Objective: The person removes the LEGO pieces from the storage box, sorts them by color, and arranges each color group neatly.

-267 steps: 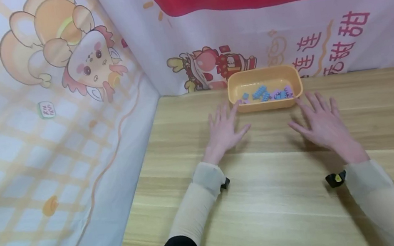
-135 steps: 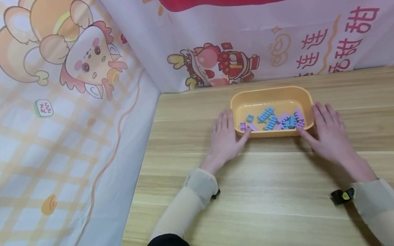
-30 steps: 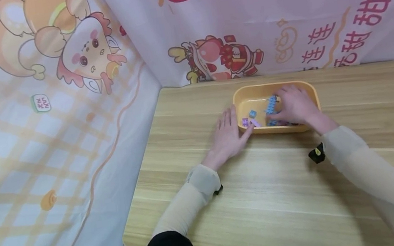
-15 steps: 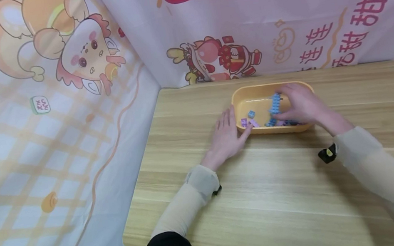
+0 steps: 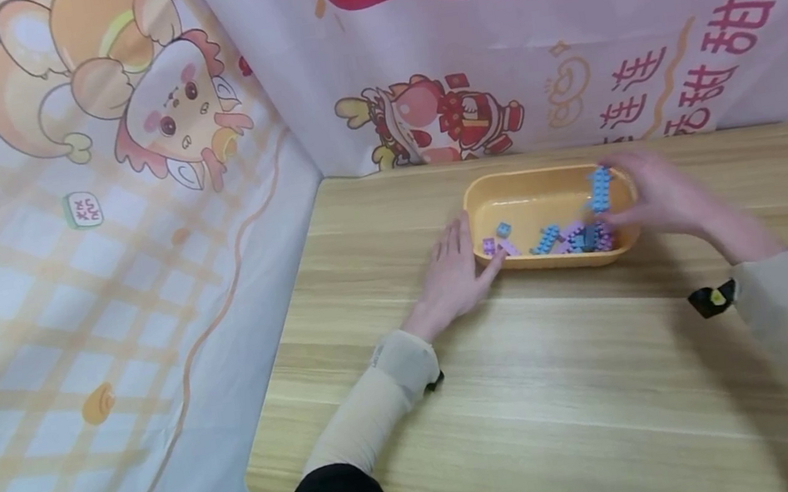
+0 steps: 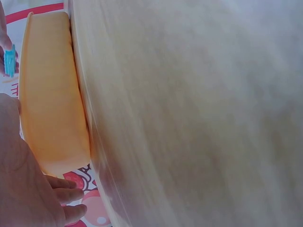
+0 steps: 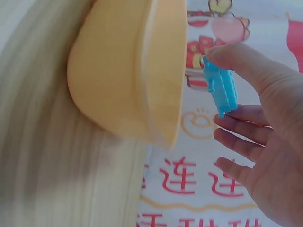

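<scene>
My right hand (image 5: 670,194) pinches a light blue toy building block (image 5: 600,190) between thumb and fingertips, over the right end of a yellow-orange plastic bin (image 5: 555,260). In the right wrist view the studded blue block (image 7: 220,87) shows above the bin's rim, gripped at its two ends. My left hand (image 5: 453,275) rests against the bin's left end, its fingers straight along the outside and its thumb at the front corner. Blue and purple blocks (image 5: 574,237) lie heaped at the bin's front right. A small blue block (image 5: 503,229) and purple ones (image 5: 488,246) sit at the left.
The bin stands on a wooden table (image 5: 536,394). A printed cloth (image 5: 293,67) hangs behind the table's back edge, and another patterned cloth (image 5: 146,314) covers the left side.
The bin was pulled toward the person earlier. The right hand then reached inside, took hold of the blue block, and has carried it rightward. The left hand stays at the bin's left end.
</scene>
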`<state>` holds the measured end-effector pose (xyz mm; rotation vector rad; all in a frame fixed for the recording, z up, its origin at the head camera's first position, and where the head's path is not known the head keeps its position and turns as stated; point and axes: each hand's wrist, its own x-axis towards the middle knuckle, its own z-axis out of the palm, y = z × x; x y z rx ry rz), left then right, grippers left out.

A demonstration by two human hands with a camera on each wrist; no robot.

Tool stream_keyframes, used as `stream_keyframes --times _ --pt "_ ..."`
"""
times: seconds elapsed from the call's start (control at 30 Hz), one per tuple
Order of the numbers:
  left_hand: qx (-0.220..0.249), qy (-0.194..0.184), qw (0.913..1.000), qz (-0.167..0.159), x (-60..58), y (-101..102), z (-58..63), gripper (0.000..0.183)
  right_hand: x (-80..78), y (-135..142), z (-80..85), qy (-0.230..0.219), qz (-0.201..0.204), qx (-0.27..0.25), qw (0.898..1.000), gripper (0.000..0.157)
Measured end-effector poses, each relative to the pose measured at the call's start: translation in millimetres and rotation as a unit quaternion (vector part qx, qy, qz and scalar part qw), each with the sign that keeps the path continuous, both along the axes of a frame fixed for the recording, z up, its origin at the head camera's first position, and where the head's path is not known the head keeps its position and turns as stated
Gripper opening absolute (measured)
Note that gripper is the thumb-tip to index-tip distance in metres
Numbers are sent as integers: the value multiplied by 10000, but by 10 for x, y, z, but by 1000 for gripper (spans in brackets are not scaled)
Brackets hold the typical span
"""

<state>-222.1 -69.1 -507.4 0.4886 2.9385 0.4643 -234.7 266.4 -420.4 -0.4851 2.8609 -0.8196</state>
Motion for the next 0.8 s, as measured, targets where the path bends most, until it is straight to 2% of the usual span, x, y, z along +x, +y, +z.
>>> stream_keyframes --times 0.27,0.3,0.5,0.8 --pt "74 -120 9999 -2 12 -11 9 104 23 399 -14 43 -268 -42 9996 97" --pt "106 -151 9998 -9 2 -22 -21 107 27 448 -30 32 -307 -7 9995 97" --pt "209 -178 9996 -52 10 -20 -34 106 62 709 -161 -155 -444 164 9988 97" --pt "85 -35 10000 -27 4 -15 0 102 25 947 -405 -487 -280 386 9977 93"
